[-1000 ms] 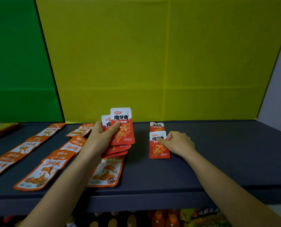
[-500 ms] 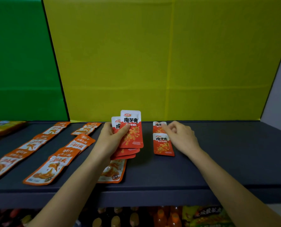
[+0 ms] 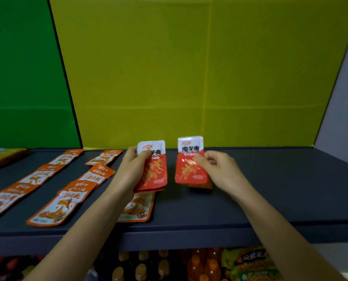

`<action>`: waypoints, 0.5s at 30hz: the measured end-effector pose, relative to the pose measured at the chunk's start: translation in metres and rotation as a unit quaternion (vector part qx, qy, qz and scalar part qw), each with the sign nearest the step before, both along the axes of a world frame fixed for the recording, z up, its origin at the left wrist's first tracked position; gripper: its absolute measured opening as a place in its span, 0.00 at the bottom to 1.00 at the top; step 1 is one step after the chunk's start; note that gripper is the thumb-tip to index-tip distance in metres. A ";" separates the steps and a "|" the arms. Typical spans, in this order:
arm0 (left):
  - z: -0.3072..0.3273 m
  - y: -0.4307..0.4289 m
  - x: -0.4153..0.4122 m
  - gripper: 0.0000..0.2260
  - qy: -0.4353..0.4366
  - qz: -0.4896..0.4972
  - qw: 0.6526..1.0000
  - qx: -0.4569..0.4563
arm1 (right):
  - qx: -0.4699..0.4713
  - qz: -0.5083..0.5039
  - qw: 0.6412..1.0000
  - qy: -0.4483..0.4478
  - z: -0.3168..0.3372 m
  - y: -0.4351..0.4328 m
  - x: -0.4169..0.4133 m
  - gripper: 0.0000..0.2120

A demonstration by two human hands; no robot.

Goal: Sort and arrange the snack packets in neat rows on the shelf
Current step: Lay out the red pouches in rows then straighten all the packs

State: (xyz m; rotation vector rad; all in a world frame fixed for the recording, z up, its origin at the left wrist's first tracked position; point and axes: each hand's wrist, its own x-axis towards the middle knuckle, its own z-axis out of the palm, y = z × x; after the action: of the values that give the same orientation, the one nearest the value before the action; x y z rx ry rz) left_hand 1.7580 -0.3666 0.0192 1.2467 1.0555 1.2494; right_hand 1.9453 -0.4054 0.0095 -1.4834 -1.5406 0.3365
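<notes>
Red snack packets, both your hands, above the shelf (image 3: 270, 199) near its back edge.
Your left hand (image 3: 131, 171) clamps a red stack (image 3: 155, 171), thumb over its top; your right hand (image 3: 219, 171) pinches one red packet (image 3: 190, 165), thumb on front, fingers behind.

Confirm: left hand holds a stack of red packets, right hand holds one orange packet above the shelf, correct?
Not quite. The head view shows the right hand holding a red packet, not an orange one. The left hand does hold the stack of red packets above the shelf.
</notes>
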 end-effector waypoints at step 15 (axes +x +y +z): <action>-0.005 0.023 -0.010 0.07 -0.018 -0.001 0.999 0.030 | -0.134 -0.067 0.971 -0.187 -0.039 -0.044 0.013 0.19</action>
State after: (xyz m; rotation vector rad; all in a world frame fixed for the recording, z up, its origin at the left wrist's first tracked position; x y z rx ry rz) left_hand 1.7485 -0.3432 0.0138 1.2661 0.9978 1.3043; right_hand 1.9578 -0.4489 -0.0297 -1.9396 -1.7261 0.1978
